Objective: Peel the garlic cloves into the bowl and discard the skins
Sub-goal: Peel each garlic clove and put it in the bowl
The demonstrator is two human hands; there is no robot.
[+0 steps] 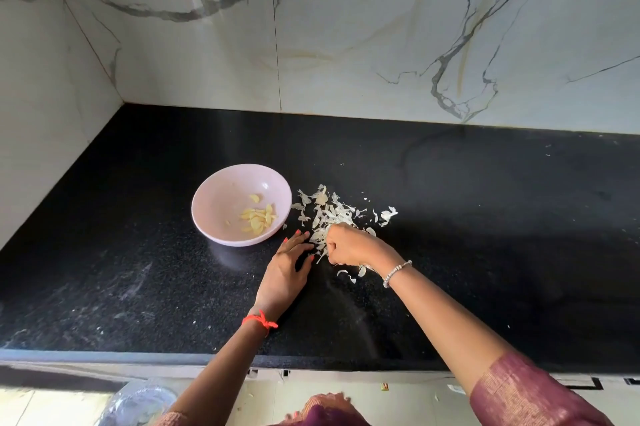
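Several peeled yellow garlic cloves point(258, 216) already sit in the pale pink round bowl point(214, 197). The right hand point(348, 245) has its fingers curled into the papery white skins point(329, 211) on the black desk point(485, 218), probably bunching them for the bin. The left hand point(287, 266) lies flat and open alongside, like a backstop.

soft, even light filled the scene; the wall point(381, 62) was bright all across. the black counter point(485, 218) carried a hazy sheen just in front of the bowl point(221, 193) and faint streaks nearer its edge. the skins point(329, 214) looked sharp. the wide lens bowed straight lines, and the floor point(52, 405) at lower left was washed out and blurred.
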